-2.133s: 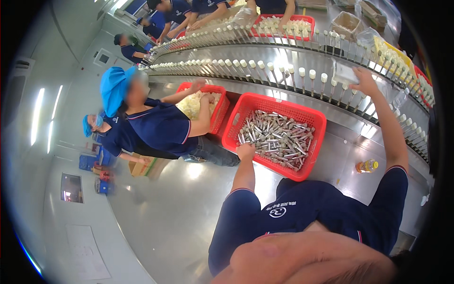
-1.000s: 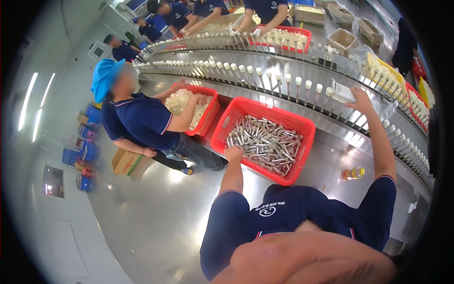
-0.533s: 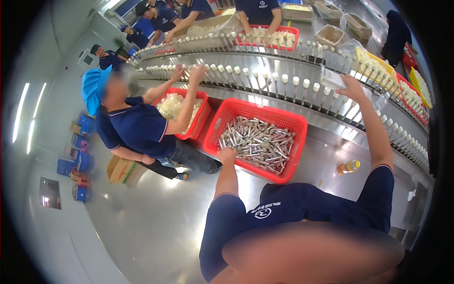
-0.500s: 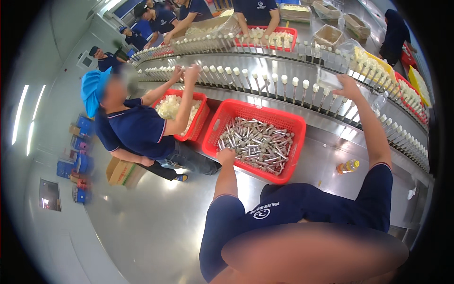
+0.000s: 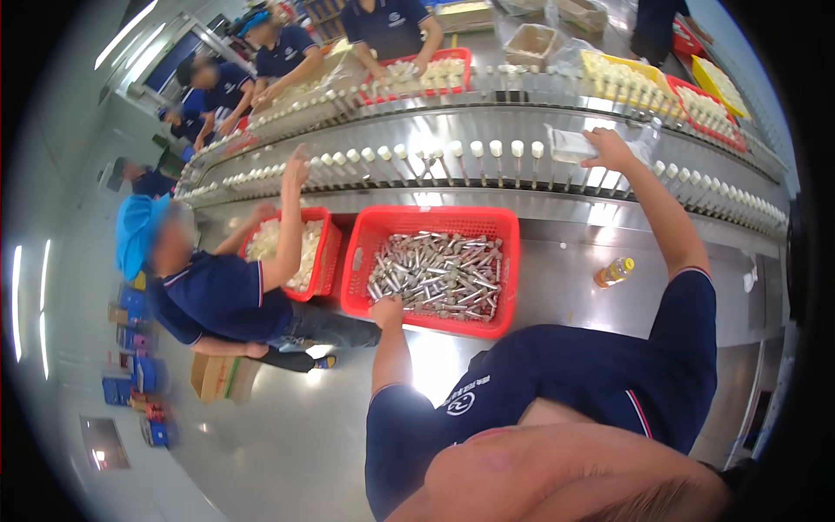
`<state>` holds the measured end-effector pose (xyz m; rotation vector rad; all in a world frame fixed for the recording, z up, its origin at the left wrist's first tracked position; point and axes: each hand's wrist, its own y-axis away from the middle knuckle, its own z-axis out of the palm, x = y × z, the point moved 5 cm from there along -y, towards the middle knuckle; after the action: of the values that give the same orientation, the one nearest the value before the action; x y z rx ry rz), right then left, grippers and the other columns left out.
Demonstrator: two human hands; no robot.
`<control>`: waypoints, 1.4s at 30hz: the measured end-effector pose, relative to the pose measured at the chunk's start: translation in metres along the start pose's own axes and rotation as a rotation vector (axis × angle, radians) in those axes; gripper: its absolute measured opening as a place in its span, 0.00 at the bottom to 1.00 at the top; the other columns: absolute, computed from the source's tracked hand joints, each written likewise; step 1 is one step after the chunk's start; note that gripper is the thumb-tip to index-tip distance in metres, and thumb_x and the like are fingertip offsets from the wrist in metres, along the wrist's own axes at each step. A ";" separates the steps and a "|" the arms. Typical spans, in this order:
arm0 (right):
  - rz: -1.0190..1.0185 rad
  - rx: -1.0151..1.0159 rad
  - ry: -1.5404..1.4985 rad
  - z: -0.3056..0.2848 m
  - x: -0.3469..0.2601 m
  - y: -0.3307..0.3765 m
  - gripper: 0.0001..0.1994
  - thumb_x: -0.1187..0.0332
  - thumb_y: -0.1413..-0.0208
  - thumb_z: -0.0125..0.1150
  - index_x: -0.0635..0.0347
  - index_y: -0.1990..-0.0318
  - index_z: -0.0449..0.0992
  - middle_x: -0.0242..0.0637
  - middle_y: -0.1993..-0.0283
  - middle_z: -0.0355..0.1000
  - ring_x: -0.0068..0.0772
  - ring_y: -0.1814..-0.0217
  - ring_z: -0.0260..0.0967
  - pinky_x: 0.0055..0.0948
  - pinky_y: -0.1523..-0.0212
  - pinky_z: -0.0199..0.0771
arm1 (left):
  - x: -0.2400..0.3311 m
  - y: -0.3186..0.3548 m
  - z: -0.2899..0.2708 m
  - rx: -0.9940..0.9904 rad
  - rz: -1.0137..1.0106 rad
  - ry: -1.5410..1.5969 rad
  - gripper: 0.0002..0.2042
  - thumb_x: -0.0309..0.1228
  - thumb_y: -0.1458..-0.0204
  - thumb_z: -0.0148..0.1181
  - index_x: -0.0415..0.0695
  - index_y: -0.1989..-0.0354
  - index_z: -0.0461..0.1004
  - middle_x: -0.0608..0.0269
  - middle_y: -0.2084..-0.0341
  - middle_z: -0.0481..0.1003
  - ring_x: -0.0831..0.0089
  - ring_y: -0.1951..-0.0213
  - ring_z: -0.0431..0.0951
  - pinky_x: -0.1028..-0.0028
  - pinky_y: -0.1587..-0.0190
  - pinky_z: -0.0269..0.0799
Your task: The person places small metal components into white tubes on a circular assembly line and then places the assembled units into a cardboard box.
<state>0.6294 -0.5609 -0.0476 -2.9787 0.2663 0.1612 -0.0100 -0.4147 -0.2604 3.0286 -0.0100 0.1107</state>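
Observation:
My left hand (image 5: 387, 309) is closed at the near left rim of a red basket (image 5: 515, 270). Whatever its fingers hold is hidden. A heap of silvery metal tubes with short fittings (image 5: 439, 274) fills that basket. Stretched out to the far right, my right hand (image 5: 609, 150) has its fingers on the right end of a clear, whitish rectangular plastic box (image 5: 570, 145) above the conveyor. White-topped upright pins (image 5: 496, 150) line the conveyor on either side of the box. A clear plastic piece (image 5: 648, 139) is just beyond that hand.
A co-worker in a blue cap (image 5: 143, 230) stands left, beside a red basket of white pieces (image 5: 323, 257). A bottle with a yellow cap (image 5: 614, 272) stands on the steel table. Other workers and a yellow tray (image 5: 622, 78) are across the conveyor. A carton (image 5: 217, 374) sits low left.
The view has turned, so the baskets and conveyor appear further left. The co-worker's one hand has dropped from the pins towards the white pieces. My hands keep about the same places.

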 end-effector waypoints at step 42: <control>-0.026 -0.003 0.058 0.042 -0.093 -0.093 0.40 0.37 0.66 0.62 0.56 0.48 0.67 0.45 0.54 0.68 0.46 0.47 0.63 0.42 0.49 0.60 | -0.008 0.004 0.015 0.080 0.219 -0.064 0.14 0.41 0.56 0.49 0.47 0.77 0.80 0.56 0.79 0.77 0.58 0.74 0.78 0.60 0.68 0.66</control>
<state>0.5516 -0.4487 -0.0653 -2.9922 0.2343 0.0725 -0.0165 -0.4202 -0.2751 3.0992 -0.3508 0.0328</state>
